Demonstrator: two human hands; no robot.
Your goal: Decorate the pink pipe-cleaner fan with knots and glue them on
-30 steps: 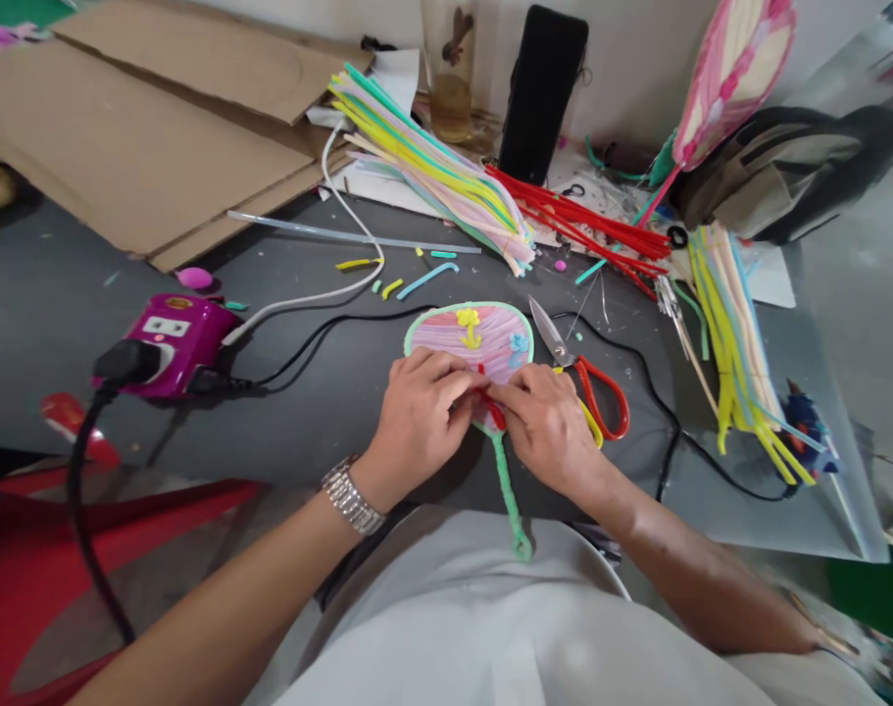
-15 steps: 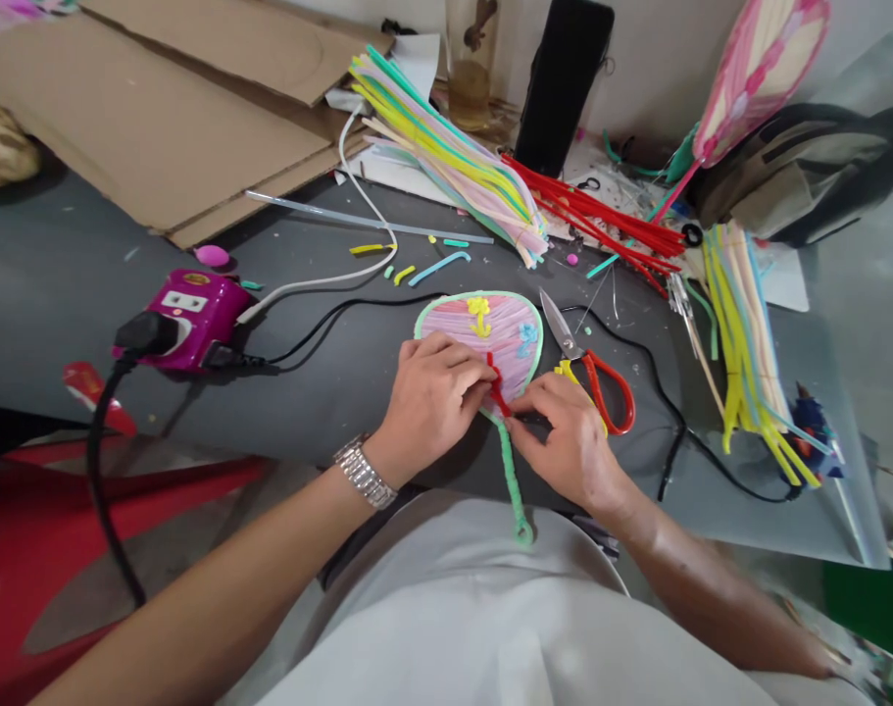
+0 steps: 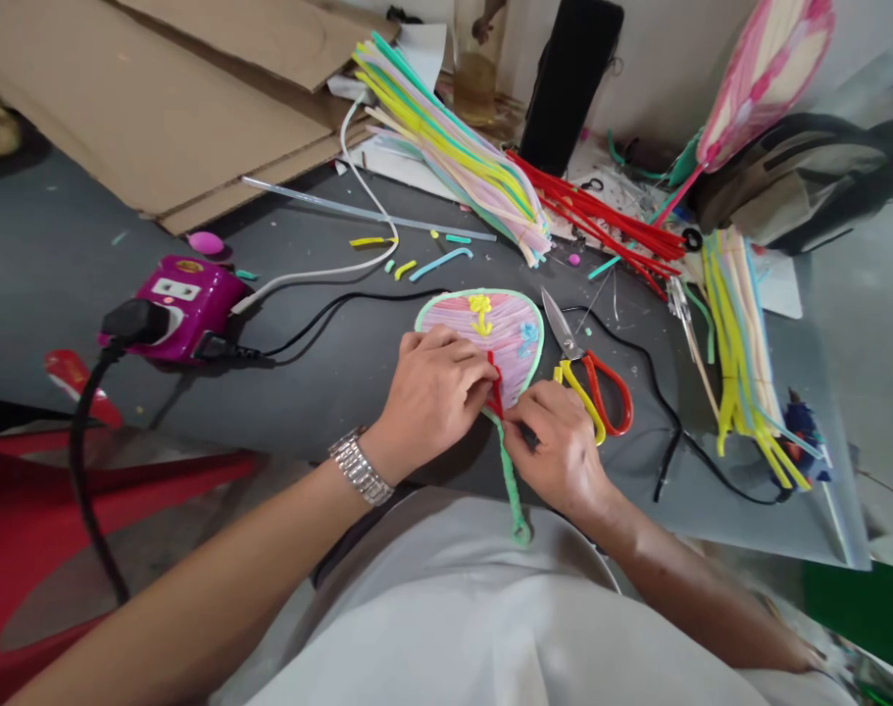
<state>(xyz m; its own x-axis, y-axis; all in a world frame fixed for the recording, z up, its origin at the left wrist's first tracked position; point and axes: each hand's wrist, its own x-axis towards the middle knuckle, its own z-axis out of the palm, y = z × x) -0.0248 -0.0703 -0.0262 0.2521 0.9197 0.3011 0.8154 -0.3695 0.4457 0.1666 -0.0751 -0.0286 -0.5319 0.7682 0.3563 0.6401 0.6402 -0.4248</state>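
A small pink fan (image 3: pixel 506 328) with a green rim and a green fuzzy handle (image 3: pixel 512 490) lies flat on the grey table (image 3: pixel 328 363). It carries a yellow and a blue decoration. My left hand (image 3: pixel 435 397) rests on the fan's lower left, fingers curled, pinching a short red pipe cleaner piece (image 3: pixel 494 382) against the fan. My right hand (image 3: pixel 556 446) is closed at the base of the fan where the handle begins, fingertips meeting the same red piece.
Red and yellow handled scissors (image 3: pixel 589 378) lie just right of the fan. Bundles of coloured pipe cleaners (image 3: pixel 461 157) sit behind and to the right. A purple power strip (image 3: pixel 185 304) with cables is on the left, cardboard sheets (image 3: pixel 159 108) behind it.
The right hand has slid down from the fan's face to the handle base. The red piece now stands more upright on the fan. The camera view shifted slightly.
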